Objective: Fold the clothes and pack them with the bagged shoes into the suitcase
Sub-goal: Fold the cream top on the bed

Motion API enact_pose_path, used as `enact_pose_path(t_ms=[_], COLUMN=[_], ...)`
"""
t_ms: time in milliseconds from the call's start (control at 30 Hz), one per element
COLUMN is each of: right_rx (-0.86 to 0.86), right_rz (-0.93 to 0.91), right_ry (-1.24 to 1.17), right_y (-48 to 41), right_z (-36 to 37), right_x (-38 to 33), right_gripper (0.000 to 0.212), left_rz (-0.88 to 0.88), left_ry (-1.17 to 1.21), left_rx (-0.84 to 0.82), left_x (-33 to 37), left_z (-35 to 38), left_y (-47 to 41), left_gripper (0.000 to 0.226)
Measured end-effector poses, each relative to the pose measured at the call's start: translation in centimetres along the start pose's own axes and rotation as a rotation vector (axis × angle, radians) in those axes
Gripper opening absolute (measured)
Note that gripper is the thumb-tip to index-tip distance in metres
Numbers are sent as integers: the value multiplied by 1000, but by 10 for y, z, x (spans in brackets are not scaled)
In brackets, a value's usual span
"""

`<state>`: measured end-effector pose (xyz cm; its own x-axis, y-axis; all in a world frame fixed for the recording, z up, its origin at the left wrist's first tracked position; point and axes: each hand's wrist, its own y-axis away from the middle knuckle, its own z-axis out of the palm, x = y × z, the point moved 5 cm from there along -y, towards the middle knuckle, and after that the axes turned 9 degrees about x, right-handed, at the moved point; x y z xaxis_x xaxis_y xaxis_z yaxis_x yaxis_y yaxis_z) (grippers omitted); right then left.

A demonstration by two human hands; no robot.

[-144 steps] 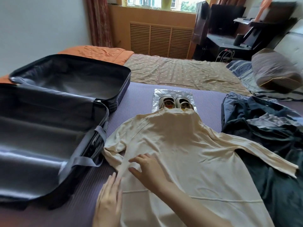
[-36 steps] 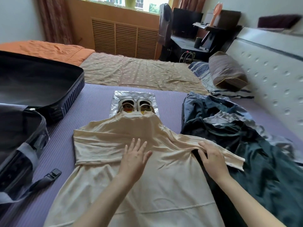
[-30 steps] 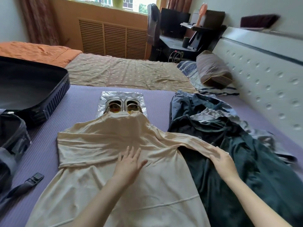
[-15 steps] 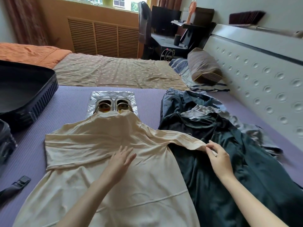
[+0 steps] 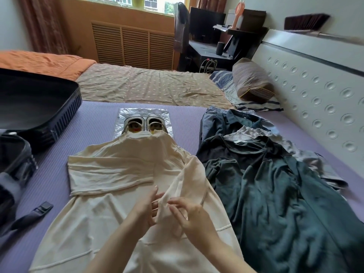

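Note:
A cream long-sleeved shirt [image 5: 110, 209] lies flat on the purple mat [image 5: 94, 123], its left sleeve folded across the chest. My right hand [image 5: 189, 213] pinches the cuff of the right sleeve [image 5: 189, 174], which is drawn over the middle of the shirt. My left hand [image 5: 145, 207] rests flat on the shirt beside that cuff, fingers straight. The bagged shoes [image 5: 143, 123] lie just beyond the collar, partly under it. The open black suitcase [image 5: 35, 103] sits at the left.
A pile of dark green and grey clothes [image 5: 275, 184] lies to the right of the shirt. A suitcase strap with a buckle [image 5: 39, 209] trails on the mat at the left. The padded headboard [image 5: 319, 89] and a pillow [image 5: 252, 81] are at the right.
My right hand has taken the right sleeve's cuff and carried it leftwards over the shirt, from above the dark pile to beside my left hand. The left hand stayed on the shirt.

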<state>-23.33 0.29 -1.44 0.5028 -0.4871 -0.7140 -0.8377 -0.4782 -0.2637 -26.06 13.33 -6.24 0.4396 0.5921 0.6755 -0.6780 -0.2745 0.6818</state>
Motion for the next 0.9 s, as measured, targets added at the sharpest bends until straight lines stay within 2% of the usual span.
enact_pose_path(t_ms=[100,167,233,367,467,533,633,700,767,900], right_rx=[31,45,7,-109,-105,-46,80,115,101,-33], right_rz=[45,66,49,-155,-255,-274,-308,-329,-313,-174], right_ry=[-25,3,65,234,306,297,282,290,316,314], right_y=[2,2,3,8,9,2,-14,-28,-50,-102], right_z=[-4,-13,-17,-1,16,21,18,13,8,12], right_x=[12,24,37,46,47,45,39,33,30,33], right_gripper=[26,24,28,38,53,50,37,32,30,35], left_rz=[151,312,465,648,758,782,748,791,837,831], left_ry=[-158,-225,-163,-170,-413,-564,-586,-619,-682,-744], left_rx=[120,212,269,319,444,500,489,512,547,590], left_x=[2,7,15,34,46,47,37,34,35,42], left_z=[-19,-31,-39,-56,-76,-86,-96,-97,-95,-89], left_y=[-2,-1,5,8,12,12,9,9,7,9], left_gripper=[18,24,30,27,25,27,20,14,17,22])
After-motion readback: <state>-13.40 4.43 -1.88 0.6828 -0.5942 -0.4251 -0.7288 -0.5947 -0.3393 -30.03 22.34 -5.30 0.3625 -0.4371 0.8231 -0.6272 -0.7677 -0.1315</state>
